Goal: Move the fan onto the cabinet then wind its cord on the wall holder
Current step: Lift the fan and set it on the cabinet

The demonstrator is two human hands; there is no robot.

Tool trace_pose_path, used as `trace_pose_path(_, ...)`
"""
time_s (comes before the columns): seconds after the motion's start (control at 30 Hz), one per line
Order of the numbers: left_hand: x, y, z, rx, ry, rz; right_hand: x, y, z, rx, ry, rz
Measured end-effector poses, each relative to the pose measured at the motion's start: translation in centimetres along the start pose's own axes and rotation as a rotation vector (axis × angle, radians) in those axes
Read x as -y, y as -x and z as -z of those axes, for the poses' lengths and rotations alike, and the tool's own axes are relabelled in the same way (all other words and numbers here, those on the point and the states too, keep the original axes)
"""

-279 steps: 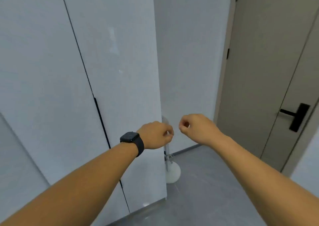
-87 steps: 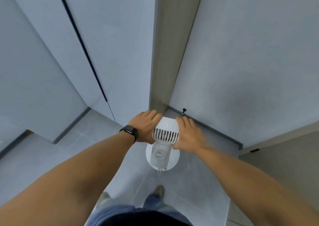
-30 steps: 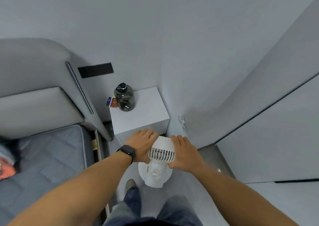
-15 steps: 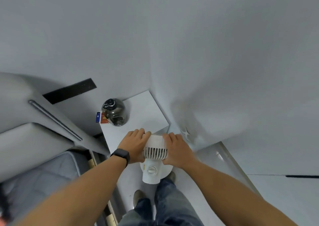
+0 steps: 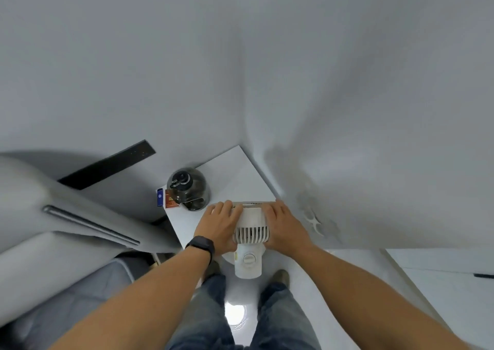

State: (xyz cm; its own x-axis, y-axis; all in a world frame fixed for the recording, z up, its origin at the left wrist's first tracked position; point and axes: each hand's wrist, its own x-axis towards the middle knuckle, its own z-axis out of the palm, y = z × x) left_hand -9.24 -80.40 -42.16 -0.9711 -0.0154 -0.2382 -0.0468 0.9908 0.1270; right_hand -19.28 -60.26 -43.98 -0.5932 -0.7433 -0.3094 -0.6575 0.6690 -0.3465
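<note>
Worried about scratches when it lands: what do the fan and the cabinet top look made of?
Fan: apparently white matte plastic, with moulded grille slats and a round knob. Cabinet top: smooth white, likely painted or laminated board; the look leaves that open.

both hands (image 5: 223,225) holding fan (image 5: 250,232), seemingly above cabinet (image 5: 235,173)

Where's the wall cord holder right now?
Head view: the white cord holder sits low on the right wall, just right of the right hand and the cabinet.
</note>
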Motion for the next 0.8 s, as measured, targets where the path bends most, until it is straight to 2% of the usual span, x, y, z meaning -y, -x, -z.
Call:
trace_pose_path(0.2,4.9,-0.4,-1.2,0.053,0.04,0.017,3.9,-3.4,-1.1,0.027,0.076,-0.108)
trace_pose_path(0.3,6.5,-1.6,-1.2,0.06,0.075,0.0,5.3,-4.3,-0.8,0.016,0.057,-0.226)
trace_pose_path(0.5,6.6,-4.4,-0.7,0.152,0.102,0.01,7.0,-5.4,-0.2,-0.018,-0.167,-0.482)
trace_pose_path(0.63,5.8,-5.9,-0.6,0.208,0.08,0.022,7.2,-3.3,0.2,0.027,-0.353,-0.571)
trace_pose_path(0.8,3.9,-5.3,-0.4,0.236,-0.016,0.056,7.3,2.2,-1.1,0.111,-0.452,-0.625)
